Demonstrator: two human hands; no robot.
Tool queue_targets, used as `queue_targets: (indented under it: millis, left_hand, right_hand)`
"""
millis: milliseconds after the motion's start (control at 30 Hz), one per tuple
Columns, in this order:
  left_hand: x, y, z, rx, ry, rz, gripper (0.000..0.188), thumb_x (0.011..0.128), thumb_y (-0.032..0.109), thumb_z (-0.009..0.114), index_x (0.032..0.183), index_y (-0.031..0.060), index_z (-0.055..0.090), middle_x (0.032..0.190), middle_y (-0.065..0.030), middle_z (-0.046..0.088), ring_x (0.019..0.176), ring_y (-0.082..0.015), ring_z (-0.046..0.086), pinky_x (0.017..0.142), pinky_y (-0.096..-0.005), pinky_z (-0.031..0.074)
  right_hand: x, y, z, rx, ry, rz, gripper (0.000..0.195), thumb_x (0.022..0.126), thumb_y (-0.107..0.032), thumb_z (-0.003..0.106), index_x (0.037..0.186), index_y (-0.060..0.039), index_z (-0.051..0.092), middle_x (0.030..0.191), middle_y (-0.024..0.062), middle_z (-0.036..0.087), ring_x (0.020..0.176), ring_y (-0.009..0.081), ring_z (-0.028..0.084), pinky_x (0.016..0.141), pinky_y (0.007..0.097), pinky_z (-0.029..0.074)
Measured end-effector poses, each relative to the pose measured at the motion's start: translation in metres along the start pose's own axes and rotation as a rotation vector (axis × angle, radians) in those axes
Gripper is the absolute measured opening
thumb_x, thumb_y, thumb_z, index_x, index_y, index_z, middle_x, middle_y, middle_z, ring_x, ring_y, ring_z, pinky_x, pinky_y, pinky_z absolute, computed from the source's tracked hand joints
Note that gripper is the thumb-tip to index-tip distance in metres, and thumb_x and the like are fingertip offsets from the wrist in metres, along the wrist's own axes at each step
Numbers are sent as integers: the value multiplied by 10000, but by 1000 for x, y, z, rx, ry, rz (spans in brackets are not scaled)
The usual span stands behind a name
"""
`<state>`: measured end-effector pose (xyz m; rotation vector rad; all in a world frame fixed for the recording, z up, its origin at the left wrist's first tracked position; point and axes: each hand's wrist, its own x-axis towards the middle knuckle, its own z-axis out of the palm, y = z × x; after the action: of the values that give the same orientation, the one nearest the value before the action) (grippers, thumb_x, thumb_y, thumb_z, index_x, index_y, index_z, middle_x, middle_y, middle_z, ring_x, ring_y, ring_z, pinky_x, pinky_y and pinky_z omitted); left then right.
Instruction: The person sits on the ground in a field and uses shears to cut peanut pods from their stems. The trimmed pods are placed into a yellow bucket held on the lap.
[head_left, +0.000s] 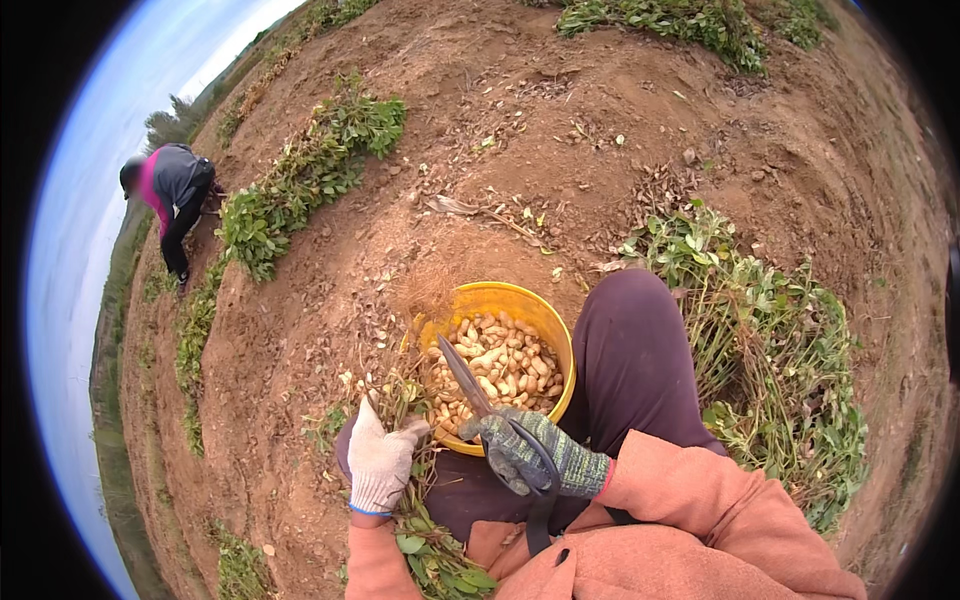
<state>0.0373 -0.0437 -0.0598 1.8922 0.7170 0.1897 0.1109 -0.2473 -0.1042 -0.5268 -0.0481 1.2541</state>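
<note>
My left hand (382, 454), in a white knit glove, grips the stems of a peanut plant (439, 559) whose leaves hang over my leg. In a grey-green knit glove, my right hand (517, 450) holds large metal shears (469, 379) by their dark handles, blades pointing up and left over the bucket. The yellow bucket (568, 341) stands between my legs, part filled with peanuts in their shells (506, 360). Thin roots and stems from the held plant reach the bucket's left side.
A heap of pulled peanut plants (772, 352) lies at my right. Another row of plants (300, 180) runs across the soil at upper left, with more at the top. A person (180, 187) bends over farther off at left. Dry leaves are scattered on the brown soil (480, 82).
</note>
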Motion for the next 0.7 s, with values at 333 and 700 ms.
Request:
queue_targets:
  millis: [333, 700]
  left_hand:
    - [11, -5, -21, -376, 37, -163, 407, 764, -97, 555, 1162, -16, 530, 955, -96, 629, 747, -196, 649, 612, -307, 571]
    - [6, 8, -11, -305, 25, -153, 496, 754, -115, 606, 1220, 5, 483, 1003, -80, 607, 823, -150, 612, 711, -268, 537]
  right_hand:
    - [-44, 32, -22, 224, -260, 232, 473, 1006, -214, 452, 1425, -50, 306, 860, -18, 565, 715, 52, 545, 615, 201, 464]
    - [3, 30, 3, 138, -39, 274, 508, 970, -378, 501, 1390, -122, 371, 781, -12, 559, 561, 95, 523, 502, 222, 451]
